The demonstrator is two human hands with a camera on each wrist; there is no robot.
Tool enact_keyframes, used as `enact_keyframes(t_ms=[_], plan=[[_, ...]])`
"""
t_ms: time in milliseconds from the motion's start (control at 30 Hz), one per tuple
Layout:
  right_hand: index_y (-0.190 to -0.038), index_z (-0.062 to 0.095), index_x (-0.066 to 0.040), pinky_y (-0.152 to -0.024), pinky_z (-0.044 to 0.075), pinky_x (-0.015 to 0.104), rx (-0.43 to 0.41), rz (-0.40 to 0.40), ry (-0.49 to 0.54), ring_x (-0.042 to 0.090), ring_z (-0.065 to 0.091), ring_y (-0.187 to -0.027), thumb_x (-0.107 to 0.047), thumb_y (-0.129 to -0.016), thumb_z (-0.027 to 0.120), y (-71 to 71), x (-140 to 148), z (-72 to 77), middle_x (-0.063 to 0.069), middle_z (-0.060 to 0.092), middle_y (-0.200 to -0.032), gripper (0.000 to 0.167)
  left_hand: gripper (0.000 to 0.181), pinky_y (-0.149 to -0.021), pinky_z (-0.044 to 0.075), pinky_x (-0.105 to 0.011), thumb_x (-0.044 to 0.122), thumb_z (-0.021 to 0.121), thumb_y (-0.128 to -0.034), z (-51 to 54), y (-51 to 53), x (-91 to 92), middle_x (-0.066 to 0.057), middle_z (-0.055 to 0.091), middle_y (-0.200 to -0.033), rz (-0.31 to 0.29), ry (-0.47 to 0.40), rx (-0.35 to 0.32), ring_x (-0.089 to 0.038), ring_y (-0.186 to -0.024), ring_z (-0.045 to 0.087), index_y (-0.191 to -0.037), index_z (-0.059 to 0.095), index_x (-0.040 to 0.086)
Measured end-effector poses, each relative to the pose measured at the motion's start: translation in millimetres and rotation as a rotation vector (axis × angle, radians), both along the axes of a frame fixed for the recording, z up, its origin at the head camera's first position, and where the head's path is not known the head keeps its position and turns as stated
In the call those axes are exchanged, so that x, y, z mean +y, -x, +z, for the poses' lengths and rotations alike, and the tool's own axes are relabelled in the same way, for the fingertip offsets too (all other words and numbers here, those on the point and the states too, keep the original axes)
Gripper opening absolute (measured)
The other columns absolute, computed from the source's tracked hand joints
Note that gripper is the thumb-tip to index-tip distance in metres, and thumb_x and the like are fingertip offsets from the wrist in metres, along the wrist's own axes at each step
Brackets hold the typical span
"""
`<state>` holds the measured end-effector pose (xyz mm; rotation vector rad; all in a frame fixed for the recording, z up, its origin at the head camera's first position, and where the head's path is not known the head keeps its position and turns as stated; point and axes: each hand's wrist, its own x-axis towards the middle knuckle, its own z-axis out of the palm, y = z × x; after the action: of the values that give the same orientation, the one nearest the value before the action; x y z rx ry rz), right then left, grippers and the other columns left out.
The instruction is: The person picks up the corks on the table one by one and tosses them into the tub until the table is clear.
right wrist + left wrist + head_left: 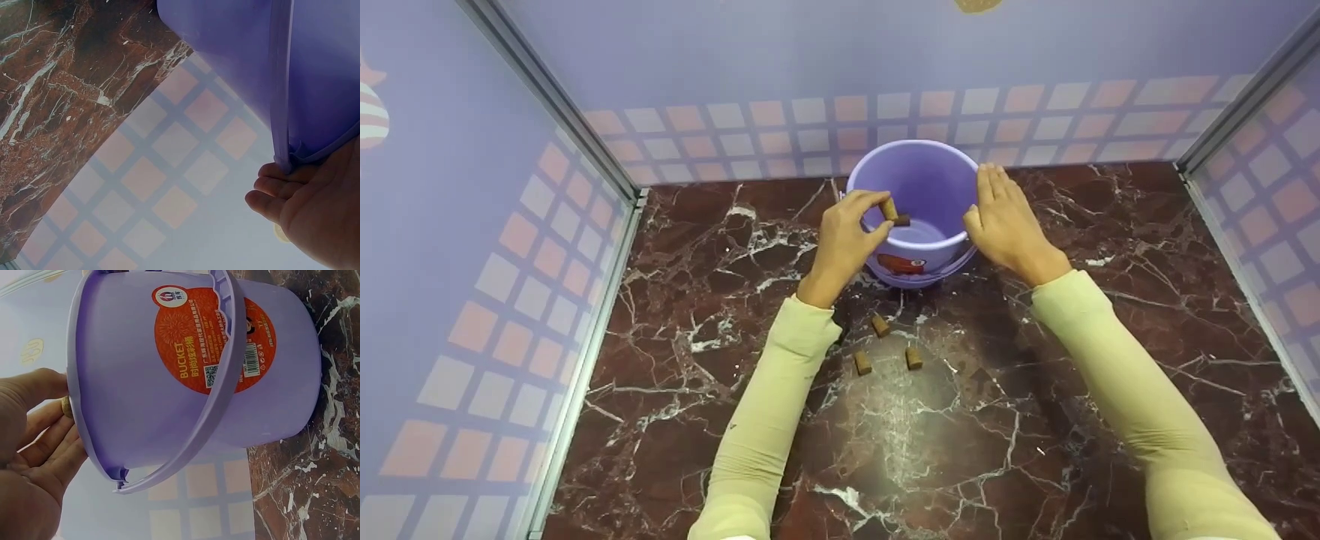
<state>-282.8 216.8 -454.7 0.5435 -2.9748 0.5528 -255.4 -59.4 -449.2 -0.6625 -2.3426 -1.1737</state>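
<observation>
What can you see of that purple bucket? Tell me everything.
The bucket is lilac, smooth and plastic-looking, round and open-topped. Its handle hangs down across the front, over a red label printed "BUCKET". It stands upright on the dark marbled surface, close to the far wall. The right hand rests against its right side; the left hand, pinching a brown piece, is over its left edge.

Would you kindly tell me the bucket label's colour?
Mostly orange-red; the label shows best in the left wrist view.
</observation>
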Motion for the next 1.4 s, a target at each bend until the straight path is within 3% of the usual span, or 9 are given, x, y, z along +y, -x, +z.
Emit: enact_keyframes(t_ms=[667,1100,1400], plan=[[-0.160,0.014,0.020,-0.132,0.006,0.052,-0.006,0.001,-0.015,0.050,0.011,-0.159,-0.021,-0.107,0.035,0.5,0.7,0.7,0.040,0.016,-0.167,0.071,0.039,-0.109,0.049,-0.027,0.001,0.084,-0.0881,-1.5,1.1,6.4,-0.016,0.074,-0.120,0.028,0.017,-0.047,-0.033,-0.115,0.070,-0.126,0.074,-0.005],[-0.161,0.013,0.019,-0.132,0.004,0.051,-0.025,-0.006,-0.003,0.048,0.008,-0.159,-0.024,-0.107,0.033,2.3,1.2,3.0,0.038,0.013,-0.168,0.071,0.037,-0.108,0.049,-0.027,0.000,0.083,-0.0885,0.5,3.6,7.9,-0.018,0.074,-0.119,0.014,0.019,-0.027,-0.034,-0.115,0.070,-0.124,0.074,-0.006],[-0.161,0.010,0.018,-0.132,0.002,0.050,-0.030,-0.004,-0.011,0.048,0.007,-0.160,-0.025,-0.108,0.031,1.1,0.4,2.0,0.038,0.011,-0.169,0.072,0.038,-0.108,0.050,-0.030,0.002,0.082,-0.0895,-0.5,2.7,9.4,-0.017,0.074,-0.120,0.035,0.047,-0.029,-0.034,-0.115,0.070,-0.126,0.073,-0.006]])
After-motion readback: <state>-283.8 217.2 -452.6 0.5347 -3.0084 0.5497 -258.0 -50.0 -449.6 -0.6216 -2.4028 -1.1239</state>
